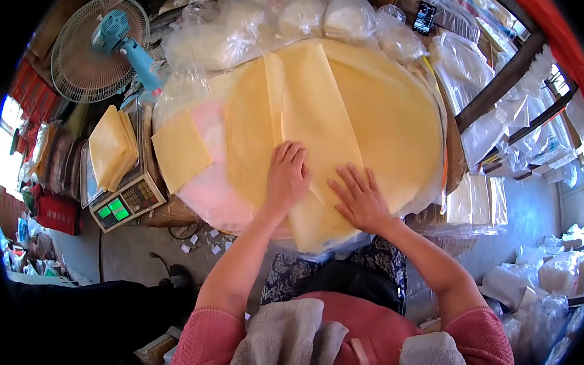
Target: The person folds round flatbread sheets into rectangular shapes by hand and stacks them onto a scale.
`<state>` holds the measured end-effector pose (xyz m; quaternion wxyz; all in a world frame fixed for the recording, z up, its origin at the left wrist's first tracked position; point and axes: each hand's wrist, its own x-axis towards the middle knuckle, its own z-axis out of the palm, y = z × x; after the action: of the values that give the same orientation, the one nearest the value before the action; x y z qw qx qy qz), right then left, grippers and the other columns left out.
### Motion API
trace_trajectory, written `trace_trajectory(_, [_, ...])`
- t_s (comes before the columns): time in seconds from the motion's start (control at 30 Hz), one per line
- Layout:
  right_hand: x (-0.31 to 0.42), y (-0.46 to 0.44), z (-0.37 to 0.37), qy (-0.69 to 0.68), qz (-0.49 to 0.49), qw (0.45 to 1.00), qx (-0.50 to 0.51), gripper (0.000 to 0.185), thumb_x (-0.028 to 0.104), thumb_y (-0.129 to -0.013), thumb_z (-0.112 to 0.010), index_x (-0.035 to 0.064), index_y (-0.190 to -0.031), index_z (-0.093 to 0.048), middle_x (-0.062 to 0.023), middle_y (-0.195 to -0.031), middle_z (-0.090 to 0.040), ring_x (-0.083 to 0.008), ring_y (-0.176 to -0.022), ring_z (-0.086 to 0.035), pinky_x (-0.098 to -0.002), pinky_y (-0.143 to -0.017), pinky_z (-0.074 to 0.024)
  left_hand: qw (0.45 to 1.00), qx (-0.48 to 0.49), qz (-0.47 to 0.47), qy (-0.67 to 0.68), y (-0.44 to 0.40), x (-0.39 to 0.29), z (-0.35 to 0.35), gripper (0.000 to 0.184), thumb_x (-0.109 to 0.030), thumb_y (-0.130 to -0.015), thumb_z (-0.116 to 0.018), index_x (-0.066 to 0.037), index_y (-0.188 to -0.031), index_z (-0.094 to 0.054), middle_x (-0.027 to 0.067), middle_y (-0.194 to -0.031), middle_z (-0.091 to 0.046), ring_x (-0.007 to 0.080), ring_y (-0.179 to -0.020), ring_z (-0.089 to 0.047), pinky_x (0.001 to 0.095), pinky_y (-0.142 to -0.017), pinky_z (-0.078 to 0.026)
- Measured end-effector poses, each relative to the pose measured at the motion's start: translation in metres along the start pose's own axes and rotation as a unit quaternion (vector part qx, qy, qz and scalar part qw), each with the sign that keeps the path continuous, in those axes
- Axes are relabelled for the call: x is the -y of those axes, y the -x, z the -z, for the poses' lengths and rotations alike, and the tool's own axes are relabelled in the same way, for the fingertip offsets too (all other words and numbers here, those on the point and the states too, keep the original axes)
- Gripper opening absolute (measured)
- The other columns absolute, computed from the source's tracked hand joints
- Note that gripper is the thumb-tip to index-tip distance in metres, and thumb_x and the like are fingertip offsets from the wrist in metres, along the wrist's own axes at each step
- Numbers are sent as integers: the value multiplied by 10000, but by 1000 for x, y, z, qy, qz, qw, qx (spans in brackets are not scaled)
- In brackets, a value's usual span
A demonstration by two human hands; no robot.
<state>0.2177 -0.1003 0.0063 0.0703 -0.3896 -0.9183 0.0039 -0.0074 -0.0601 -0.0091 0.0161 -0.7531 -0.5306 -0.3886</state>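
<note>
A thin, pale yellow sheet (pixel 310 95) lies folded into a long strip, running from the far side of the table to the near edge. Beneath it spreads a broad round stack of similar yellow sheets (pixel 394 117). My left hand (pixel 288 173) is at the strip's left edge, its fingers curled together against the fold; the fingertips are partly hidden. Flat on the strip's right side rests my right hand (pixel 359 199), fingers spread and holding nothing.
Left of the stack lie a square folded sheet (pixel 182 150) and a digital scale (pixel 128 203) bearing folded sheets (pixel 113 147). A fan (pixel 100 47) stands behind. Clear plastic bags (pixel 296 14) line the back; a phone (pixel 424 18) sits back right. Another person's dark-clothed leg (pixel 100 311) shows lower left.
</note>
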Motion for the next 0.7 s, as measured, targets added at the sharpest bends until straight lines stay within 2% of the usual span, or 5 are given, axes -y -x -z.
trace_trajectory(0.27, [-46,23,38,-184,55,981,8,643,-48,-718,-493,158,-1327,-520,-83,-1431,-435,-267,-1373,-340,-436,-1125,-248,962,252,-43,99,36,-11,74,510,-17,-728,-593,-59,-1235,-553,149,-1361,-478,324,-1329,-369,441,-1092,-307])
trace_trajectory(0.47, [-59,18,44,-158,140,976,56,478,1,-789,-558,147,-1242,-595,-27,-1399,-487,-271,-1370,-351,-414,-1111,-274,949,283,-113,76,64,-12,88,512,-76,-731,-663,-87,-1232,-557,139,-1358,-484,302,-1324,-378,444,-1077,-312])
trace_trajectory(0.53, [-64,16,30,-264,88,960,-7,327,75,-831,-593,119,-1153,-630,-41,-1226,-601,-238,-1222,-499,-397,-1016,-369,955,256,-141,50,59,-9,84,453,-166,-781,-689,-101,-1210,-560,136,-1255,-569,296,-1230,-490,434,-1018,-386])
trace_trajectory(0.63, [-54,14,35,-378,-136,916,-18,142,148,-868,-625,66,-980,-651,-61,-912,-682,-188,-893,-628,-351,-803,-467,861,298,332,245,50,-28,91,353,-210,-852,-653,-87,-1170,-564,120,-1027,-644,297,-989,-597,414,-864,-464])
trace_trajectory(0.7, [-44,13,30,-429,-264,864,-8,133,172,-874,-637,40,-888,-641,-76,-750,-676,-162,-688,-627,-331,-659,-480,881,256,350,190,45,-28,79,346,-233,-879,-635,-64,-1169,-553,113,-902,-636,293,-869,-596,406,-784,-473])
